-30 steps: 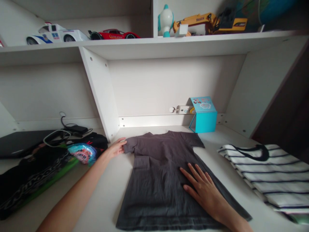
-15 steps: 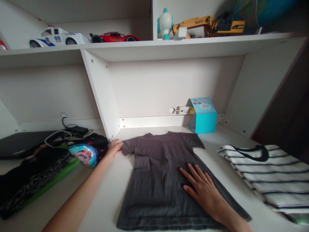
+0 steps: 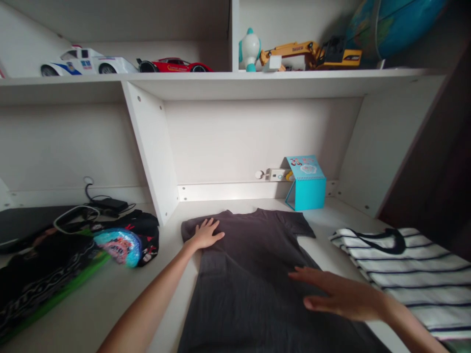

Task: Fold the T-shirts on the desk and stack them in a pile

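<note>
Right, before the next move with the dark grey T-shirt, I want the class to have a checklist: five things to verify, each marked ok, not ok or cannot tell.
1. Dark grey T-shirt spread out on the white desk: ok.
2. Left hand palm down by the shirt's left shoulder, as pictured: ok.
3. Right hand touching the cloth: cannot tell; it is turned partly on edge over the shirt.
4. Whole bottom hem in view: not ok; the lower edge runs out of the picture.
5. Folded striped top apart from the T-shirt: ok; bare desk shows between them.
</note>
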Available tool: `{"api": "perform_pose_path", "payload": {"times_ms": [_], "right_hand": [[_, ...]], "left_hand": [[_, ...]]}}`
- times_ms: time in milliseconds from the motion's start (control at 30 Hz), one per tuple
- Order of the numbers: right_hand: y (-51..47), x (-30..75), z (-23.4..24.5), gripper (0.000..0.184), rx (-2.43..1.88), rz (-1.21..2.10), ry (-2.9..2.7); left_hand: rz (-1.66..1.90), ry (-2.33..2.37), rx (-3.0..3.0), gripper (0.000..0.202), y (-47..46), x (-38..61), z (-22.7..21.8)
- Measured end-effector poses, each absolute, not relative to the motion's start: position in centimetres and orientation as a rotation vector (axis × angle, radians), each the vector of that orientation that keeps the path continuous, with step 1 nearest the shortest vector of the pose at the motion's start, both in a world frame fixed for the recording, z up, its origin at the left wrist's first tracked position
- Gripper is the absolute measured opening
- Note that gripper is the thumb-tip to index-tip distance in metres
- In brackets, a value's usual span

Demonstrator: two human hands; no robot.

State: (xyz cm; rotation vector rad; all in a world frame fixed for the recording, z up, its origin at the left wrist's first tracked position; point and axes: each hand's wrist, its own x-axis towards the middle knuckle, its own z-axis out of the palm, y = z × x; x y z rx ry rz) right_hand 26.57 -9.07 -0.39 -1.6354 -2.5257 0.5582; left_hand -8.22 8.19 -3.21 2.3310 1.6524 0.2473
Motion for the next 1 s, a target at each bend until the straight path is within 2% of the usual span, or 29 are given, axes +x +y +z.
{"api": "perform_pose_path", "payload": {"times_ms": [67, 133, 300, 433, 567, 700, 767, 833, 1000], "right_hand": [[-5.4, 27.0, 0.7, 0.051, -1.679, 0.506, -2.462], [-1.0, 26.3, 0.5, 0.056, -1.766, 0.365, -2.352], [7.5, 24.0, -3.2, 0.058, -2.026, 0.201, -2.087], [9.7, 24.2, -4.6, 0.056, -2.103, 0.192, -2.045], [8.6, 21.9, -2.6, 0.060, -2.082, 0.174, -2.113], [2.0, 14.5, -0.2, 0.067, -1.697, 0.195, -2.450], [-2.5, 10.7, -0.4, 0.068, -1.213, 0.281, -2.715], [-6.2, 8.0, -2.0, 0.070, -0.847, 0.233, -2.810], [-11.2, 5.0, -10.6, 0.045, -0.704, -0.415, -2.469]], "left_hand": [[0.153, 1.644, 2.359, 0.076, 7.9, -8.4, -3.2], [0.131, 1.655, 2.369, 0.081, 7.5, -8.5, -3.1], [0.140, 1.730, 2.352, 0.080, 7.7, -8.9, -2.8], [0.151, 1.745, 2.347, 0.080, 8.8, -9.8, -3.0], [0.177, 1.751, 2.356, 0.081, 9.4, -10.2, -3.5], [0.186, 1.755, 2.364, 0.080, 9.4, -10.1, -3.9], [0.185, 1.750, 2.369, 0.080, 9.3, -10.1, -3.9], [0.185, 1.741, 2.369, 0.082, 9.1, -10.1, -3.7], [0.110, 1.686, 2.312, 0.087, 9.2, -10.7, -3.2]]}}
